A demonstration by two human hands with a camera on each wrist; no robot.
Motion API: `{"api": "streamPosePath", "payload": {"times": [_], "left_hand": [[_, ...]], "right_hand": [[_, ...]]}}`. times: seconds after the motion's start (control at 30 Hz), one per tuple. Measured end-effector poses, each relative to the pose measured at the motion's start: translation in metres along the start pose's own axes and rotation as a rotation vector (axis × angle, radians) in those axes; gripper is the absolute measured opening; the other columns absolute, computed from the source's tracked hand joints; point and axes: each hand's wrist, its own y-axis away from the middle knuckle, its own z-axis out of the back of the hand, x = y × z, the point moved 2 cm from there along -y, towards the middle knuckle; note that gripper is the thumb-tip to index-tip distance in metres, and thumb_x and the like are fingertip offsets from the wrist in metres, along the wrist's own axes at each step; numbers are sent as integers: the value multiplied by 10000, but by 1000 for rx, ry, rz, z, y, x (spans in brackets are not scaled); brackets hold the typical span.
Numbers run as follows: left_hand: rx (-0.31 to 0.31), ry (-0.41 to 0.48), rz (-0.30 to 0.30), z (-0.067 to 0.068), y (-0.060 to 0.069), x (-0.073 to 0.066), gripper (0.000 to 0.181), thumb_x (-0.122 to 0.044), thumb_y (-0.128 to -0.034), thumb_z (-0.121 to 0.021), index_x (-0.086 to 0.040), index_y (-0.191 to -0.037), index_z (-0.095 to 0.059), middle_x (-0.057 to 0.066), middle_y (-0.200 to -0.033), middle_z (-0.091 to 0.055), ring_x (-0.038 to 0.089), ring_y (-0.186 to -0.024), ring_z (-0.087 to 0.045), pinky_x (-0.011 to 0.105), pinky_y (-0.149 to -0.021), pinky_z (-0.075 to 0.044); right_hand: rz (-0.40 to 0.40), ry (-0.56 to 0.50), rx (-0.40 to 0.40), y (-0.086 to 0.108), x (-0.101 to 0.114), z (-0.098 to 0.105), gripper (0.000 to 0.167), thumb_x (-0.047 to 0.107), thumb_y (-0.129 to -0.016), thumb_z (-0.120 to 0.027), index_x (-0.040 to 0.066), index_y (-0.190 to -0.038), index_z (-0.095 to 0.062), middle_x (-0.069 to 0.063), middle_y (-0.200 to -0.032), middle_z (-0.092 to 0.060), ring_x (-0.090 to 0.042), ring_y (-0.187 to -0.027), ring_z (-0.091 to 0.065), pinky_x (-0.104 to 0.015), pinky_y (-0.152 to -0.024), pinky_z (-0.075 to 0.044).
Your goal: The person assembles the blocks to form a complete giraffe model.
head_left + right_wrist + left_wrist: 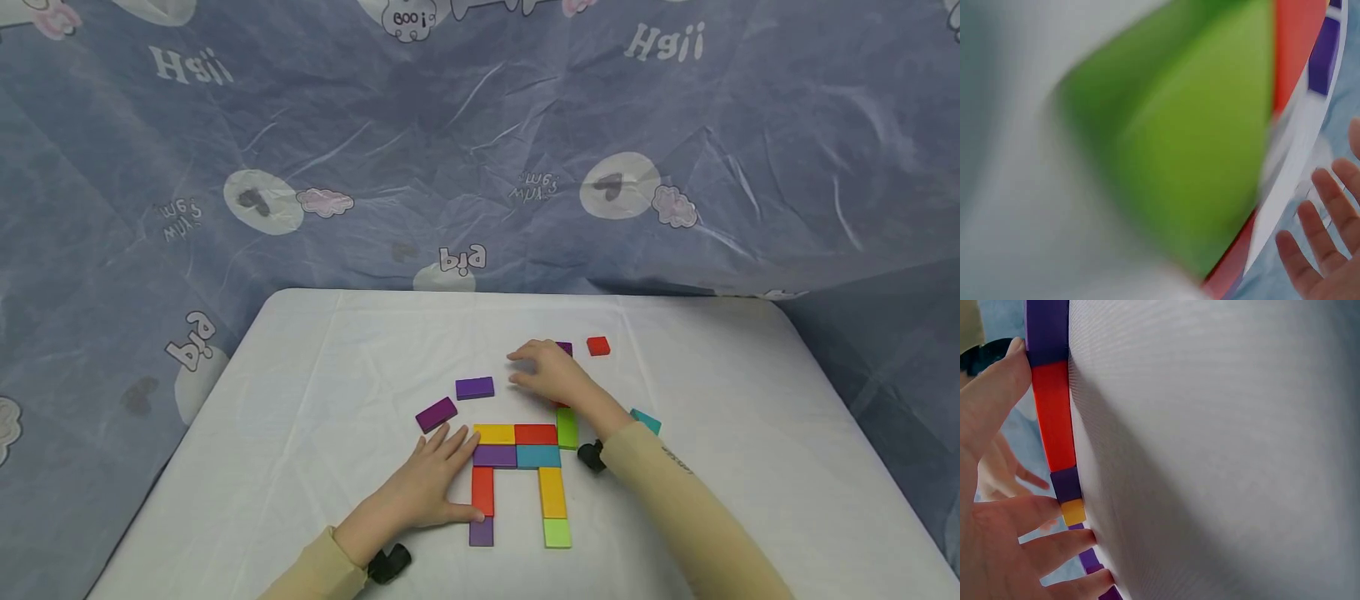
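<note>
Flat coloured blocks lie joined in a figure: a yellow block (495, 434) and a red block (536, 434) on top, a purple block (495, 456) and a blue block (538, 456) beneath, with two legs below. Along the figure's left side lies my left hand (420, 487), fingers spread; its thumb touches the left leg where a red block (1055, 415) meets a purple block (1047, 328). My right hand (558, 375) is over the table above the figure, fingers apart and holding nothing. A green block (567, 428) at the figure's upper right looms large in the right wrist view.
Two loose purple blocks (475, 388) lie above and left of the figure. Farther back is a small red block (598, 346), and a purple block (566, 348) is partly behind my right hand. A teal block (647, 421) shows beside the right sleeve. White cloth covers the table (337, 375).
</note>
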Motion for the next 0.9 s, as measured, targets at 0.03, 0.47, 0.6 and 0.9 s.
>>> {"api": "streamPosePath", "payload": {"times": [0.03,0.47,0.6,0.9], "left_hand": [[-1,1,0,0,0,0,1027,-676,-774,-690,-134,-1556,-302,124,-1610,-302,431,-1487,-206,672,-1126,-259],[-9,-40,0,-1,-1,1,1023,-694,-766,-681,-147,-1551,-320,109,-1604,-320,422,-1482,-235,656,-1121,-290],[-10,-41,-1,-1,-1,1,1023,-693,-765,-683,-149,-1552,-319,107,-1605,-321,420,-1481,-236,654,-1119,-293],[-1,-32,6,-1,-1,1,1026,-699,-768,-675,-153,-1556,-309,101,-1611,-308,418,-1486,-226,647,-1128,-286]], "right_hand": [[0,-16,21,-2,5,-3,405,261,-902,-710,86,-1265,-674,-113,-1283,-649,-331,-1252,-530,-504,-1095,-415],[5,0,76,-12,28,-24,386,241,-875,-751,103,-1231,-698,-79,-1197,-669,-268,-1171,-575,-434,-1071,-455],[-4,27,81,-13,30,-26,347,249,-870,-759,114,-1187,-722,-72,-1171,-654,-262,-1148,-565,-423,-1063,-463],[-83,29,34,-13,19,-24,358,266,-838,-787,67,-1123,-703,-75,-1087,-682,-227,-1035,-601,-387,-992,-514]]}}
